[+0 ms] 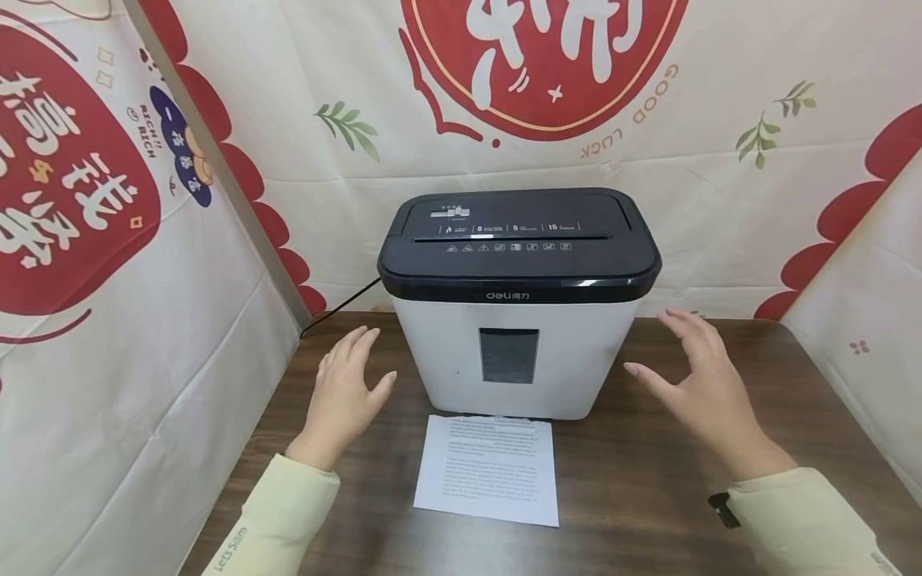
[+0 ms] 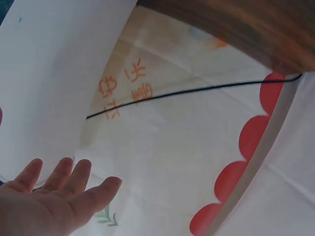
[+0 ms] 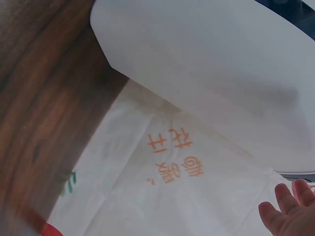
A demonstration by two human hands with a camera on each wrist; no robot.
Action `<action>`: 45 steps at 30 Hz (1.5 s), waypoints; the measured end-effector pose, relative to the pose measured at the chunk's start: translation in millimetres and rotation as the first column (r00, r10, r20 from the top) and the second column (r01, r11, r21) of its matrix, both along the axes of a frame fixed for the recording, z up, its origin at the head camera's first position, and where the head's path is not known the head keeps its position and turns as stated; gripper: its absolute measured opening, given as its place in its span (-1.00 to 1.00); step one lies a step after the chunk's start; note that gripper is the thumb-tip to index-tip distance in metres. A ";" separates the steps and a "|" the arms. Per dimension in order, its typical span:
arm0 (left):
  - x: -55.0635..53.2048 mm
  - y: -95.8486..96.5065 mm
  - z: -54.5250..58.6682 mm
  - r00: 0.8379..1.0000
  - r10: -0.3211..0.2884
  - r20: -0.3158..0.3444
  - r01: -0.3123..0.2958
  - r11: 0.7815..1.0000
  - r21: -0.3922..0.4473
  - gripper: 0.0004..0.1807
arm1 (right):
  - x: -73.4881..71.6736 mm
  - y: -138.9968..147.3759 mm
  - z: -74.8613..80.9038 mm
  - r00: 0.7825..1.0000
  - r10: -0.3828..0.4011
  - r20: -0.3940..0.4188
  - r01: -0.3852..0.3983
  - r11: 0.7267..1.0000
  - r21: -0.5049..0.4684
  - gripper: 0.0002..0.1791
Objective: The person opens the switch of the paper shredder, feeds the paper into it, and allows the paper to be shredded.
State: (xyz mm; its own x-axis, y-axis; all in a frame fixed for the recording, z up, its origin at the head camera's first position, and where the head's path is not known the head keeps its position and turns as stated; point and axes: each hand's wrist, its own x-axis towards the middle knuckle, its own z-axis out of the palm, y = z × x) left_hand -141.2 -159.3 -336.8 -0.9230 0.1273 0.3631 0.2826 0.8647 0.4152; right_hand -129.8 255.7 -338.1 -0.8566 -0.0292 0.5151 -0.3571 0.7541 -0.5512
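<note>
A paper shredder with a white bin and a black slotted top stands upright on the table. In front of its base lies a printed sheet of paper, its far edge ragged. To the shredder's left is my left hand, fingers extended and thumb apart, holding nothing. My right hand is on the other side, likewise spread and apart from the bin. Both wrist views show a hand beside the white bin wall, the left hand at the lower left and the right hand in the lower right corner.
A black cord runs from behind the shredder to the left table edge. The dark wooden table is enclosed by printed cloth at the back and on both sides.
</note>
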 end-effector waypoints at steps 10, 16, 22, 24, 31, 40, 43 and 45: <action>-1.7 2.3 -23.9 0.996 0.019 0.092 -0.025 0.998 0.064 -0.31 | -0.1 0.9 -18.4 0.996 -0.014 0.083 0.016 0.999 -0.029 -0.19; -0.6 2.8 -39.3 0.980 0.047 0.192 -0.067 0.993 0.097 -0.27 | 2.8 0.3 -30.1 0.993 -0.026 0.117 0.033 0.998 -0.059 -0.20; -1.8 2.8 -53.8 0.962 0.065 0.264 -0.101 0.987 0.124 -0.27 | 3.9 0.5 -44.1 0.993 -0.042 0.114 0.051 0.995 -0.081 -0.23; -1.8 3.0 -57.4 0.957 0.066 0.282 -0.107 0.986 0.132 -0.28 | 5.0 0.0 -48.4 0.991 -0.047 0.122 0.058 0.994 -0.088 -0.24; 0.4 3.9 -68.9 0.938 0.081 0.336 -0.137 0.980 0.145 -0.28 | 7.8 -3.3 -62.6 0.985 -0.065 0.162 0.082 0.991 -0.101 -0.26; 0.1 6.3 -86.0 0.903 0.099 0.418 -0.184 0.968 0.169 -0.28 | 12.8 -7.3 -78.0 0.961 -0.107 0.254 0.132 0.988 -0.084 -0.30; -0.3 6.9 -91.3 0.894 0.103 0.436 -0.193 0.967 0.167 -0.27 | 14.5 -8.2 -80.6 0.950 -0.114 0.290 0.141 0.987 -0.074 -0.30; -0.6 7.4 -95.1 0.888 0.101 0.449 -0.198 0.965 0.173 -0.27 | 15.7 -8.9 -82.4 0.941 -0.116 0.317 0.145 0.987 -0.069 -0.30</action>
State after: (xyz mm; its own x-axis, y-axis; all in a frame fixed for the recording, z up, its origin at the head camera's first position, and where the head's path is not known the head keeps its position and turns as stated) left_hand -141.8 -151.9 -432.0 -0.9955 -0.0586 -0.0740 -0.0926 0.7621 0.6408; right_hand -114.1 246.8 -420.6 -0.9675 0.1281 0.2180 -0.0589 0.7244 -0.6868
